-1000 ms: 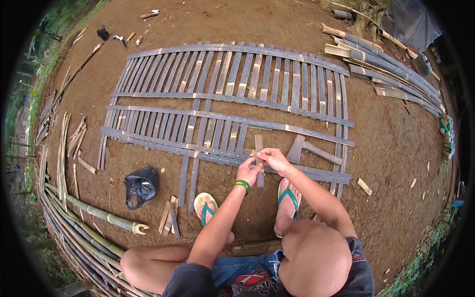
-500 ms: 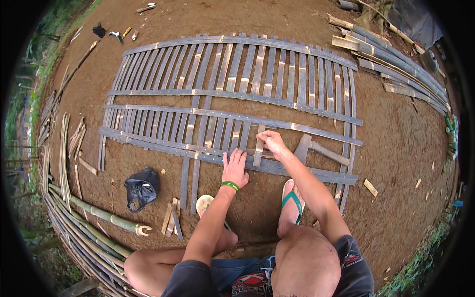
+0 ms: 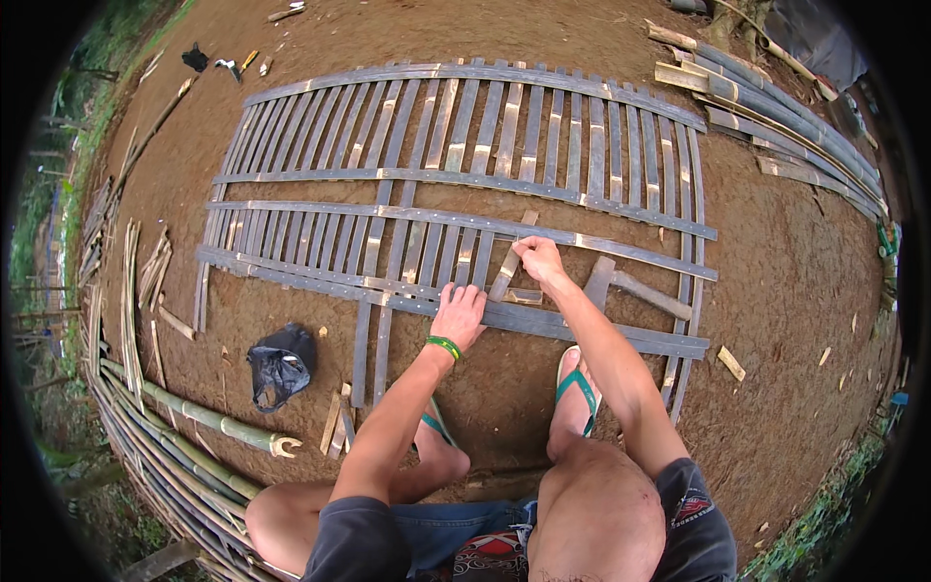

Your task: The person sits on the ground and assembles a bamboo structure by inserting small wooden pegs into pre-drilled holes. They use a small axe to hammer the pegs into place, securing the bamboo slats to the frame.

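A slatted panel of dark split bamboo lies on the ground before me, its near section framed by an upper rail [image 3: 630, 254] and a lower rail [image 3: 621, 335]. My right hand [image 3: 539, 260] is closed in a pinch beside a short bamboo slat [image 3: 506, 270], which slants in the gap and reaches past the upper rail. My left hand [image 3: 458, 315] lies open on the lower rail, fingers stretched toward the ends of the fixed slats. A small bamboo piece [image 3: 525, 296] rests by the lower rail. Right of my right hand lies a hatchet-like tool [image 3: 599, 283] with a wooden handle.
A finished-looking slatted section [image 3: 485, 121] extends on the far side. A black plastic bag [image 3: 279, 367] and loose slats [image 3: 335, 427] are at my left. Bamboo poles [image 3: 208, 422] lie lower left; split bamboo [image 3: 776, 107] is piled far right. My sandalled feet [image 3: 576, 388] stand near the frame.
The slat has tilted from nearly upright to a slant, and its upper end has moved past the upper rail. My right hand has shifted slightly up. The left hand stays on the lower rail.
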Available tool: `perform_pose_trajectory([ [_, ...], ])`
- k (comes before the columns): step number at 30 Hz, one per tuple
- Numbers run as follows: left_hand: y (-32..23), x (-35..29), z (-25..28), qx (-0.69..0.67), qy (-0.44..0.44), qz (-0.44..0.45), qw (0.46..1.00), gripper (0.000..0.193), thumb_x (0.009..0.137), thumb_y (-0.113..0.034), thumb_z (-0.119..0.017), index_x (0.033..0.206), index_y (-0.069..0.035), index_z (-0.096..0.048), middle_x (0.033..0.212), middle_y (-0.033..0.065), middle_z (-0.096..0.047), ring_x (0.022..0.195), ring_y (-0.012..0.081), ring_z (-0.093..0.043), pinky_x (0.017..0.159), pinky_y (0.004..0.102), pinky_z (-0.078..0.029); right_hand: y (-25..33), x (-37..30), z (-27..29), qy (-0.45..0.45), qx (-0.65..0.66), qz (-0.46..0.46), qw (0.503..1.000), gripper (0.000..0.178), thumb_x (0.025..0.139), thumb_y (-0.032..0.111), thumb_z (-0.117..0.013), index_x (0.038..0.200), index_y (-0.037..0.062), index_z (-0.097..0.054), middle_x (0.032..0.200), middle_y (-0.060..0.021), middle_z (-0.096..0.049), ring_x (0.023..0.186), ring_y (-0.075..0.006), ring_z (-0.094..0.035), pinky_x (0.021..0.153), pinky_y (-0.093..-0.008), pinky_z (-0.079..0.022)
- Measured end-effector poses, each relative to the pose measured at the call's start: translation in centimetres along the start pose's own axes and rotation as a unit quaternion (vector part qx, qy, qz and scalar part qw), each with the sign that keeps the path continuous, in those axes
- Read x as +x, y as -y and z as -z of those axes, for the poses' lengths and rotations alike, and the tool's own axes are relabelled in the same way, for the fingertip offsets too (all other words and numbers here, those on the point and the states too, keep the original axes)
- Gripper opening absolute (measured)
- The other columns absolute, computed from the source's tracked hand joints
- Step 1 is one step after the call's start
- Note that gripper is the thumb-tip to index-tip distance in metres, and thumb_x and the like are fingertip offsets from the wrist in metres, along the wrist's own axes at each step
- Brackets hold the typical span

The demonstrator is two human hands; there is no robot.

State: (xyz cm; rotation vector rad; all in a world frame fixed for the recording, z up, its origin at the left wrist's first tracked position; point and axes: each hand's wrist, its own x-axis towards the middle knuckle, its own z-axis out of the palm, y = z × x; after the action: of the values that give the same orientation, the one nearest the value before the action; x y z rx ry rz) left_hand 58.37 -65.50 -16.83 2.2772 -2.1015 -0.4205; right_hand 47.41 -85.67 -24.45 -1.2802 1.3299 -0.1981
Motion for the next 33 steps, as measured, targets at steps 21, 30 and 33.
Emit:
perform_pose_trajectory([
  [21, 0.4, 0.2, 0.0, -0.017, 0.002, -0.006, 1.0, 0.069, 0.067, -0.027, -0.089, 0.126, -0.007, -0.059, 0.12, 0.0087, -0.055, 0.117, 0.0273, -0.053, 0.102, 0.046, -0.037, -0.2, -2.5, -0.7, 0.057, -0.098, 0.089, 0.99, 0.018, 0.091, 0.018, -0.07, 0.094, 0.0017, -0.074, 0.081, -0.0099, -0.073, 0.075, -0.0173, -0.068, 0.071, -0.0344, -0.053],
  [30, 0.7, 0.1, -0.5, -0.048, 0.0, -0.004, 0.999, 0.068, 0.069, -0.025, -0.088, 0.129, -0.012, -0.059, 0.119, 0.0074, -0.054, 0.115, 0.0268, -0.053, 0.1, 0.0446, -0.038, 2.8, -3.6, -0.4, 0.103, -0.205, 0.078, 0.97, 0.019, 0.083, 0.012, -0.063, 0.092, 0.0027, -0.076, 0.092, -0.0196, -0.075, 0.095, -0.0316, -0.072, 0.085, -0.0427, -0.056],
  [33, 0.6, 0.2, -0.7, -0.056, -0.01, -0.015, 0.998, 0.067, 0.071, -0.025, -0.087, 0.132, -0.017, -0.059, 0.118, 0.0069, -0.053, 0.115, 0.0269, -0.052, 0.099, 0.0444, -0.038, 2.6, -3.1, -0.6, 0.107, -0.285, 0.191, 0.933, 0.018, 0.082, 0.013, -0.067, 0.094, -0.0006, -0.071, 0.092, -0.0174, -0.072, 0.087, -0.0336, -0.072, 0.078, -0.0444, -0.056],
])
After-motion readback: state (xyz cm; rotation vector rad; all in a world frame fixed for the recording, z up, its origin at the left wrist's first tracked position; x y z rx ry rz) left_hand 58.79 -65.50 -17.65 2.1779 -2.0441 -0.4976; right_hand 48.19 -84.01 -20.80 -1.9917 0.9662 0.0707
